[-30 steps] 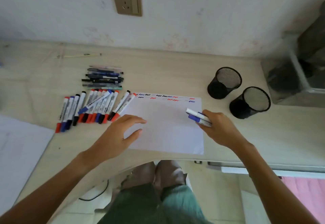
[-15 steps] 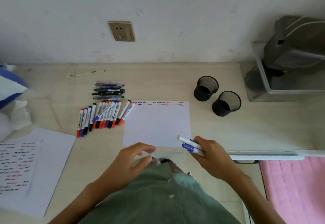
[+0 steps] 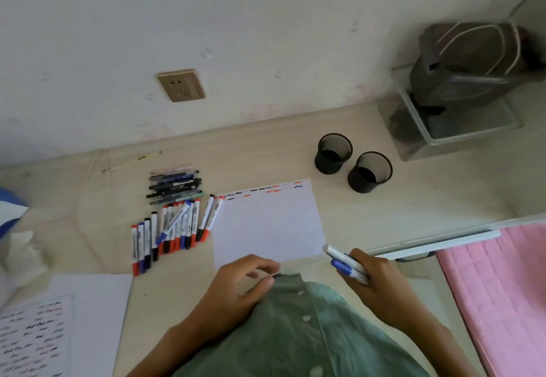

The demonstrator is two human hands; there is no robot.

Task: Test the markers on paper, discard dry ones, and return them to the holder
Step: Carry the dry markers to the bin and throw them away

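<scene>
Two hands appear low in our view above a pale desk (image 3: 384, 211) set against a white wall (image 3: 266, 22) with a socket (image 3: 180, 85). At far right a clear bin (image 3: 461, 128) carries a dark bag (image 3: 472, 63), and pink cloth (image 3: 502, 288) lies below the desk edge. Our green shirt (image 3: 295, 332) fills the bottom centre. A white sheet (image 3: 266, 226) lies mid-desk, with red, blue and black squiggles along its far edge; a second sheet (image 3: 35, 338), densely marked, lies at lower left. Beyond the sheet's right corner stand two black mesh cups (image 3: 353, 162), upright, just beside each other; we cannot tell whether anything is inside. Left of the sheet, a row of markers (image 3: 174, 226) with red, blue and black caps lies on the desk, one blue-capped marker crossing the others. A stack of dark pens (image 3: 175, 184) lies just behind that row. Our right hand (image 3: 381, 285) is clenched around two markers (image 3: 345, 263), one capped white and one blue, held over the sheet's near right corner. Our left hand (image 3: 236, 288) is at the shirt collar, thumb and forefinger nearly meeting; whether they pinch anything we cannot tell.
</scene>
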